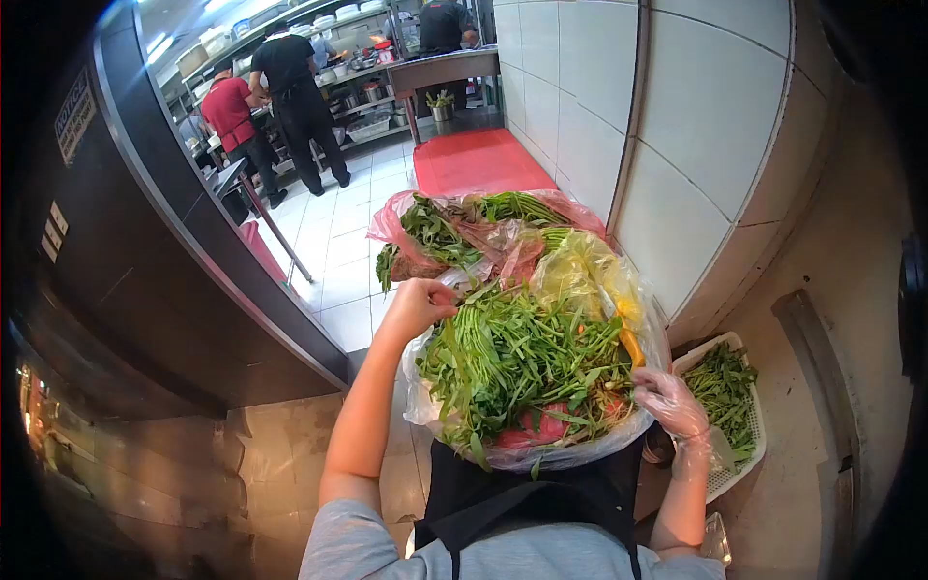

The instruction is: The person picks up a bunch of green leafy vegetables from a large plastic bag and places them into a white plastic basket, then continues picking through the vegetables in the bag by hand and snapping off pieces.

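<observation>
Greens [527,343], long-leaved, crinkled plastic [570,454], curled hands [420,304]

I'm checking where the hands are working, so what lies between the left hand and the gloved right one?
In the head view, a heap of leafy green stems, in a clear plastic bag, lies between the left hand and the right hand.

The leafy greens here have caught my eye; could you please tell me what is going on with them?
A person is handling a large heap of long-stemmed leafy greens that lies on a clear plastic bag. The bare left hand is at the heap's far left edge, and the right hand, in a clear glove, is at its right edge. I cannot tell whether either one grips a stem. More greens lie in a white basket to the right.
</observation>
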The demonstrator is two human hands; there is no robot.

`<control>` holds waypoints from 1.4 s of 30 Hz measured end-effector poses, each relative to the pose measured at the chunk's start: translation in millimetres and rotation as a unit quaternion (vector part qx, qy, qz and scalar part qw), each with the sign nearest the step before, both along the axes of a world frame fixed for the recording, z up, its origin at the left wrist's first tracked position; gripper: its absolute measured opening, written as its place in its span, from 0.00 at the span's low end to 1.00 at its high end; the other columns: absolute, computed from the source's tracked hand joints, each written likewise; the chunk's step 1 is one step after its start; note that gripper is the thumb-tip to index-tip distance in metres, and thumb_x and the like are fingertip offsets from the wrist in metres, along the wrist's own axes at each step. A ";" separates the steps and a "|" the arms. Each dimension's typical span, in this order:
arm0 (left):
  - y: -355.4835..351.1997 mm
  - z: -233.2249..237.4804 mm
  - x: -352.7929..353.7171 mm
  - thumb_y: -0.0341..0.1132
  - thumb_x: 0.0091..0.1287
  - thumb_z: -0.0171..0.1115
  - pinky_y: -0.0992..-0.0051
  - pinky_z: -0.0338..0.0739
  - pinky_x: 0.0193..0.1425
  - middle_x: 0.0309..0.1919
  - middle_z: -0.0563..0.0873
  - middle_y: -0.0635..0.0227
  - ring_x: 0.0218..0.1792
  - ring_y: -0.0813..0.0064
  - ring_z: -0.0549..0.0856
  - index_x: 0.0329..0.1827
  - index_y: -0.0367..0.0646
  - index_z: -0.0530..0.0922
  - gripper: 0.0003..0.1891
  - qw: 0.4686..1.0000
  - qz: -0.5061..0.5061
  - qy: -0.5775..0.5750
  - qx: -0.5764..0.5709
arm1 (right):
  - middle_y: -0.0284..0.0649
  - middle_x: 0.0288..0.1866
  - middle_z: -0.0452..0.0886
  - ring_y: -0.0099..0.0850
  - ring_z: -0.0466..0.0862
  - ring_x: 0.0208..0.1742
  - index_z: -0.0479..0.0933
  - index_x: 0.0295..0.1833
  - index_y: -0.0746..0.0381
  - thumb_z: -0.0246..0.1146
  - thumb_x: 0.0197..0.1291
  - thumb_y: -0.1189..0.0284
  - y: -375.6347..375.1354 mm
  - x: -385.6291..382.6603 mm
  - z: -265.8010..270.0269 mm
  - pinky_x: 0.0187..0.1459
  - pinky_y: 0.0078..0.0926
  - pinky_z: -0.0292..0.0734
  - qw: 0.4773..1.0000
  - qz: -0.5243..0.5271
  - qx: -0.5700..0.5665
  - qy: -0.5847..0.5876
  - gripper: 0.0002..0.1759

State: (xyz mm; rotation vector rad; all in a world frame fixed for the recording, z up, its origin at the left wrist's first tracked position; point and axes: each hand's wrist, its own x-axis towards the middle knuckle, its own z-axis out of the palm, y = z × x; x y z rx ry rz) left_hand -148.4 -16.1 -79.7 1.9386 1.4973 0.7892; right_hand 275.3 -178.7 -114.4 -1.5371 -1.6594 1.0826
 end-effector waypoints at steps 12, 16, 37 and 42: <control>-51.2 37.1 19.7 0.25 0.60 0.71 0.77 0.85 0.39 0.32 0.84 0.68 0.33 0.74 0.87 0.36 0.38 0.78 0.08 0.848 0.098 -0.495 0.160 | 0.47 0.45 0.83 0.38 0.83 0.47 0.79 0.49 0.68 0.61 0.60 0.77 51.9 -108.2 60.4 0.52 0.30 0.76 0.949 0.045 0.302 0.081 0.12; -54.8 22.2 41.6 0.27 0.59 0.72 0.81 0.83 0.34 0.30 0.84 0.69 0.31 0.79 0.86 0.35 0.39 0.79 0.08 0.819 0.114 -0.545 0.140 | 0.48 0.44 0.83 0.43 0.83 0.46 0.79 0.50 0.66 0.64 0.58 0.75 57.5 -109.7 57.9 0.50 0.32 0.77 0.904 0.041 0.417 -0.089 0.14; 8.3 0.2 135.3 0.33 0.62 0.71 0.81 0.76 0.34 0.30 0.86 0.66 0.29 0.80 0.83 0.36 0.38 0.80 0.09 0.821 0.048 -0.567 0.043 | 0.35 0.35 0.83 0.21 0.80 0.38 0.81 0.46 0.71 0.65 0.61 0.73 37.4 -41.5 21.2 0.44 0.22 0.76 0.984 0.006 -0.013 0.175 0.12; 43.3 -17.1 130.5 0.31 0.61 0.67 0.62 0.68 0.66 0.58 0.77 0.53 0.62 0.61 0.74 0.60 0.40 0.76 0.23 0.967 -0.021 -0.089 0.236 | 0.30 0.29 0.80 0.18 0.76 0.32 0.81 0.42 0.71 0.65 0.61 0.72 30.6 -17.2 16.2 0.38 0.20 0.72 0.987 -0.008 -0.019 0.156 0.11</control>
